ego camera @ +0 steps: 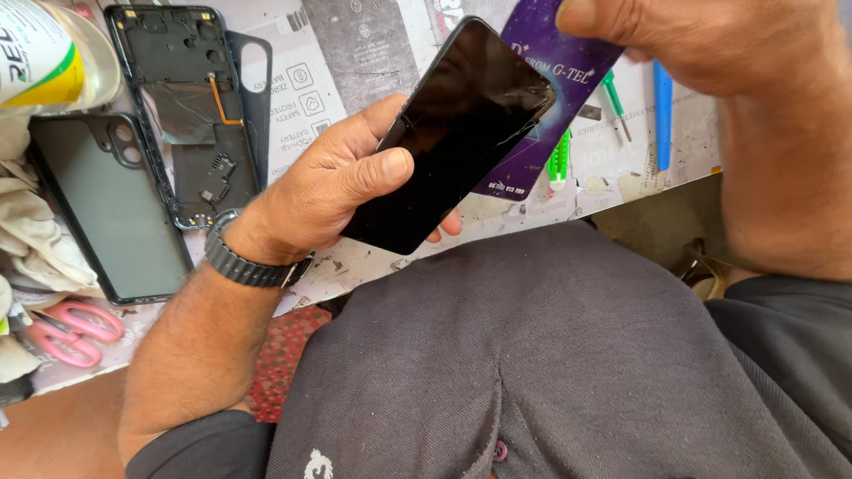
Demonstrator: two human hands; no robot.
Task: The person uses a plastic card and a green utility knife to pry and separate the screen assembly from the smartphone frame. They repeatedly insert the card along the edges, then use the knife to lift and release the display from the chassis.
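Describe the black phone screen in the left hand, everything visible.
The phone screen is a flat, glossy black glass slab with rounded corners, unlit. Fine cracks spread across its upper right corner. It is tilted diagonally, top end up and right, above the work surface. The left hand holds its lower left edge, thumb on the front, fingertips showing beneath. Its top overlaps the purple card in the right hand.

likely a phone repair bench: gutted phone frame [191, 115], screwdrivers [614, 102], scissors [71, 333]
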